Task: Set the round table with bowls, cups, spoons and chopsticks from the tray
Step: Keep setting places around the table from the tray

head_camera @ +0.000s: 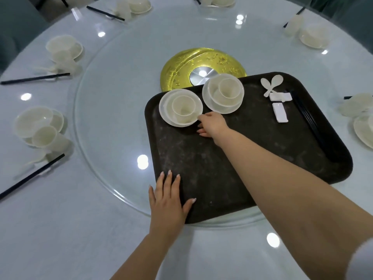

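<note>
The right hand [212, 124] pinches the rim of the near stacked bowl set [180, 107] on the dark tray [201, 168]; the left hand [168, 201] lies flat, fingers straight, on the tray's near corner; a second set [223, 93], spoons [271, 83] and chopsticks [308, 116] remain on the tray, which sits on the round bench [60, 229].

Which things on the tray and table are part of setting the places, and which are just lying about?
Job: tray; left dish stack, touched by right hand; right dish stack; spoons; rests; chopsticks.
Lying about: gold centrepiece; glass turntable.
</note>
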Motion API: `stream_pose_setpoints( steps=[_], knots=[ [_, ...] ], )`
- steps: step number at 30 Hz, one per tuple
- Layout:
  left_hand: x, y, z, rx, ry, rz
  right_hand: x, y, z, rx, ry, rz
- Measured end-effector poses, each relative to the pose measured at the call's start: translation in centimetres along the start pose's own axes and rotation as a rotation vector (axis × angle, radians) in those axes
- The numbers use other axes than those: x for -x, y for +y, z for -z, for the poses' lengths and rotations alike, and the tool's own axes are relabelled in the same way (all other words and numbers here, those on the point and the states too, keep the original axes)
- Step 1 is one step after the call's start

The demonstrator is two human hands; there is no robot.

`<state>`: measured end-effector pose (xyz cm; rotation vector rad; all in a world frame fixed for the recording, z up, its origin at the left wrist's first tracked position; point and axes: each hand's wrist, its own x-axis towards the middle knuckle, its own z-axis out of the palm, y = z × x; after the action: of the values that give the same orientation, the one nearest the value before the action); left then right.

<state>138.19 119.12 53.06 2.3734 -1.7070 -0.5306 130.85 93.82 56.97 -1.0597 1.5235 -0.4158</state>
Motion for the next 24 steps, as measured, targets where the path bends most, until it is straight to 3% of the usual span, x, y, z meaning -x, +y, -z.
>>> stream_pose_setpoints(
  steps=[13, 24],
  knots=[
    [0.2, 0.5, -0.5, -0.083, 0.102, -0.04, -1.2, -1.5, -1.0, -0.063, 0.009, -0.12],
    [0.4, 0.0, -0.6, -0.034, 0.036, -0.017, 8.5, 6.3, 2.4, -0.071, -0.137, -0.203]
  ],
)
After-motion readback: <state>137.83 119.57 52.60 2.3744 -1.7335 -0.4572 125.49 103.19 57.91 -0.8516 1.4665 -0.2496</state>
